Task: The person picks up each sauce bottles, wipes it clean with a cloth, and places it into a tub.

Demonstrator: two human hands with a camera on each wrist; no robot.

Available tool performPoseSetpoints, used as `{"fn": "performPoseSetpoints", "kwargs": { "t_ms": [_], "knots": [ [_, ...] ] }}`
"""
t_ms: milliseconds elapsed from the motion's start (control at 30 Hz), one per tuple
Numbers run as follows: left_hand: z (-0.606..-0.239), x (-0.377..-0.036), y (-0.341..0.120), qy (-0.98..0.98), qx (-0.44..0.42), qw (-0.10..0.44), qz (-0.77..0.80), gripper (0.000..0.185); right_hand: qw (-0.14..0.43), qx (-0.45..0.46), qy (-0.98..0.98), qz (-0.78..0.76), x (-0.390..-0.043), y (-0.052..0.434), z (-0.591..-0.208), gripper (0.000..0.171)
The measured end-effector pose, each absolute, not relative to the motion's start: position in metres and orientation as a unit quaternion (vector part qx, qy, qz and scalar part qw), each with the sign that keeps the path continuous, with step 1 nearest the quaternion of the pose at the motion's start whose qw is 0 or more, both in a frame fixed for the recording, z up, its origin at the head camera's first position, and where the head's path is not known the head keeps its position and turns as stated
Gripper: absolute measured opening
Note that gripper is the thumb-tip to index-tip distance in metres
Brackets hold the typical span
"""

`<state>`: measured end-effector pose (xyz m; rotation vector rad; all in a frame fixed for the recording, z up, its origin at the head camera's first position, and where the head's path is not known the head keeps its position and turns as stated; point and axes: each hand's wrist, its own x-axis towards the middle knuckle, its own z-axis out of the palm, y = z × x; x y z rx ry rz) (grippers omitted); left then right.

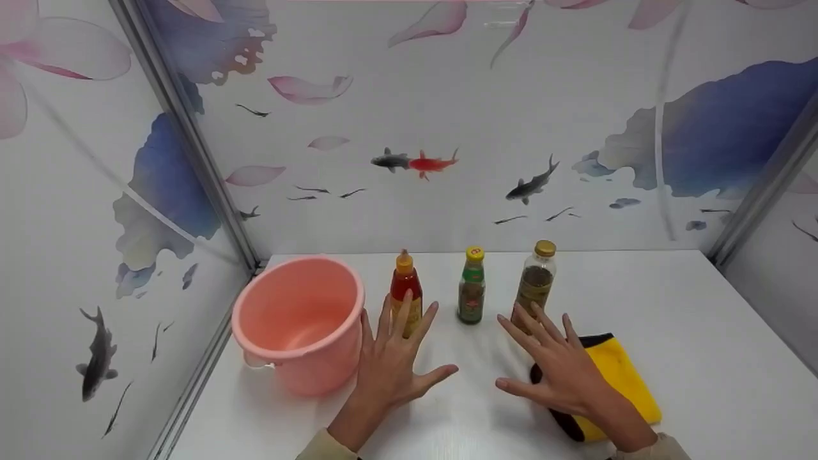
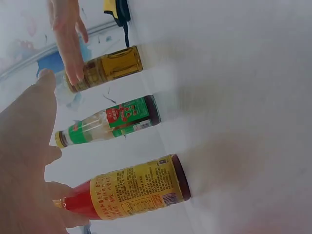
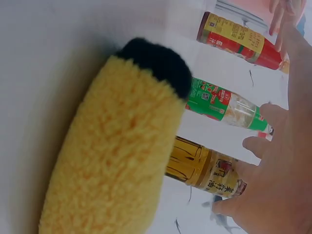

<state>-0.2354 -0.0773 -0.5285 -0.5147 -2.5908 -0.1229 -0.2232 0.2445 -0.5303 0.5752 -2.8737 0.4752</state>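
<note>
White tabletop (image 1: 671, 306) fills the lower half of the head view, and your two hands hover over it with fingers spread and straight, gripping nothing. Your left hand (image 1: 390, 358) sits just left of centre, its fingertips reaching up in front of the red sauce bottle (image 1: 405, 291) with the orange cap; whether they actually touch the bottle cannot be told. Your right hand (image 1: 562, 367) sits right of centre, palm down, its fingertips close in front of the brown spice bottle (image 1: 535, 278) with the gold cap, and its wrist lies over the yellow cloth (image 1: 623, 377) with black edging in the lower right of the frame. Between those two bottles, in the middle of the frame and clear of both hands, stands the green-labelled bottle (image 1: 471, 287) with the yellow cap. All three bottles stand upright in a row, apart from each other. To the left of your left hand, close beside it, sits the pink plastic bucket (image 1: 297, 322), upright and open. In the left wrist view the red sauce bottle (image 2: 131, 192) lies nearest your left hand (image 2: 24, 161), at the bottom of the frame. In the right wrist view the fluffy yellow cloth (image 3: 112, 151) fills the left half, with your right hand (image 3: 278, 175) open at the right edge.
</note>
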Motion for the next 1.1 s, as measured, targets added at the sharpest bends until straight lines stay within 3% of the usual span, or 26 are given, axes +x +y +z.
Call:
{"fn": "performPoseSetpoints", "kwargs": {
  "t_ms": [300, 800, 1100],
  "knots": [
    [-0.529, -0.246, -0.082, -0.933, -0.181, 0.297, -0.092, 0.101, 0.113, 0.183, -0.967, 0.139, -0.217, 0.26, -0.525, 0.096],
    [-0.538, -0.271, -0.084, -0.928, -0.127, 0.318, -0.146, 0.111, 0.089, 0.129, -0.981, 0.117, -0.203, 0.308, -0.54, 0.086],
    [-0.54, -0.285, -0.079, -0.934, -0.091, 0.277, -0.205, 0.109, 0.053, 0.121, -0.985, 0.111, -0.201, 0.323, -0.545, 0.086]
  ]
}}
